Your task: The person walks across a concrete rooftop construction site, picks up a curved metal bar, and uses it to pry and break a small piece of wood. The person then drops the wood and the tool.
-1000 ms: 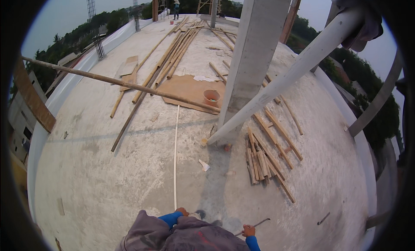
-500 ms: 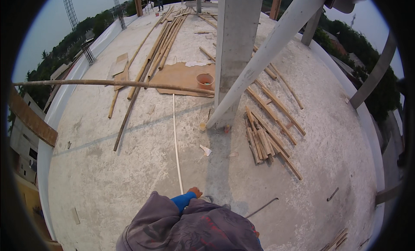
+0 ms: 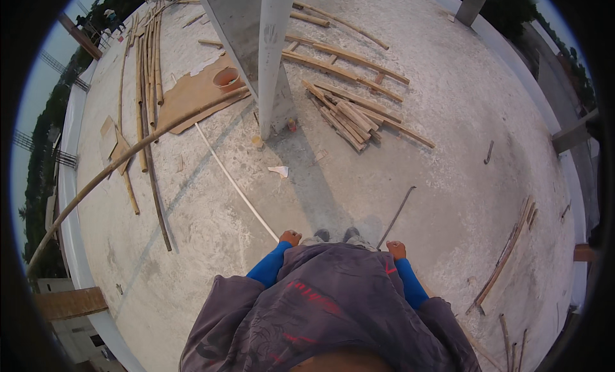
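Note:
I see my left hand (image 3: 291, 237) beside my shirt at the lower middle, its fingers curled; what they hold, if anything, is too small to make out. A thin white pipe (image 3: 237, 187) lies on the floor and runs toward it in the picture. My right hand (image 3: 396, 249) hangs at the other side, also with curled fingers, its contents unclear. Near it in the picture is a thin dark bar (image 3: 396, 218) on the floor. My shoes (image 3: 322, 234) stand between the hands on pale concrete, and a white scrap (image 3: 279, 171) lies ahead of them.
A concrete column (image 3: 234, 32) and round pale post (image 3: 269, 64) rise ahead. A bamboo pole (image 3: 96, 183) crosses at left. Around are bamboo lengths (image 3: 154, 64), timber piles (image 3: 336, 119), an orange bucket (image 3: 228, 78) on brown board (image 3: 182, 103), and a roof edge (image 3: 570, 205). A worker (image 3: 112, 18) stands far back.
My view has tipped down and turned, so the column and piles appear higher and tilted. More of my body shows. My right hand, mostly hidden half a second ago, is visible again.

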`<state>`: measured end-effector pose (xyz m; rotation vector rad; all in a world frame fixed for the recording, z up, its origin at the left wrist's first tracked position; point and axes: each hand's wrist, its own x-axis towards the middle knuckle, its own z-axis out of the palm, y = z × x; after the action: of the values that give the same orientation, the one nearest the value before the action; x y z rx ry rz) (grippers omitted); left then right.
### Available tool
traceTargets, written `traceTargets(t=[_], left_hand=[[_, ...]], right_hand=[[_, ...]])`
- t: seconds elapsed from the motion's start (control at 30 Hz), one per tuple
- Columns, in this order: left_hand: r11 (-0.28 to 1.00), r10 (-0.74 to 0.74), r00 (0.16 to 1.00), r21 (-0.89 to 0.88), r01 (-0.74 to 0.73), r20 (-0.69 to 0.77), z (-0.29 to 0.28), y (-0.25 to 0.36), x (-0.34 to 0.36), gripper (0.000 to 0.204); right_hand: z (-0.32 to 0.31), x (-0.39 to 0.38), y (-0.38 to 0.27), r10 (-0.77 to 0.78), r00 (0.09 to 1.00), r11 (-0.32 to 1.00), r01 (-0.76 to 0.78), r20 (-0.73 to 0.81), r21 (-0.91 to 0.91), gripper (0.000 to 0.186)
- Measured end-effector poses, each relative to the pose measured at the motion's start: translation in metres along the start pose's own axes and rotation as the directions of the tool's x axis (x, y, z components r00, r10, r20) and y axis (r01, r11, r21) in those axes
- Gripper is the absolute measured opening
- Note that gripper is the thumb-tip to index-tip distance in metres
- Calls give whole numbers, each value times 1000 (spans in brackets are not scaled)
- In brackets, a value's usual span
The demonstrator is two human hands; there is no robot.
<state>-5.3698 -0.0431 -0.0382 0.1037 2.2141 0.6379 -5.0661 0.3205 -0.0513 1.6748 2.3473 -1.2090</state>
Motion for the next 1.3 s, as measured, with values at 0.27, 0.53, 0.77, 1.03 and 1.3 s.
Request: traceTargets(t=[0.27,0.53,0.77,1.03,1.3], left_hand=[[986,-85,977,156,54,198,-12,-41,1,48],[804,145,920,499,-325,365,-24,-26,52,47],[900,-26,966,426,-89,257,-3,102,99,46],[816,225,889,421,-396,400,75,310,136,51],[857,362,883,266,-441,298,132,507,143,51]], right_hand=[[-9,-50,-4,248,966,936,-257,66,241,60],[32,-150,118,494,853,864,-503,170,13,47],[61,-132,143,661,677,586,-735,325,341,72],[-37,88,76,372,767,342,-637,523,691,85],[-259,227,31,101,802,239,-594,588,769,81]])
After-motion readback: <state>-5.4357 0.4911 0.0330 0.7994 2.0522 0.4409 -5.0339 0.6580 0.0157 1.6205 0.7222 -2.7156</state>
